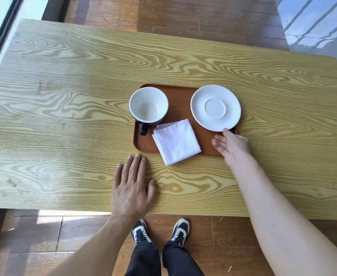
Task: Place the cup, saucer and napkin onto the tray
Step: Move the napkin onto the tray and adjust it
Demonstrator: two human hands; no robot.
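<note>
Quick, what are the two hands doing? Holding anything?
Left hand: open, flat on the table, holding nothing.
Right hand: open, thumb touching the saucer.

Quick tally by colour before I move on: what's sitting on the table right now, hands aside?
White: 2, the round white ceramic saucer and the folded white cloth napkin
Dark with white inside: 1, the dark-handled cup
Brown: 1, the rectangular brown tray under them
Total: 4
</note>
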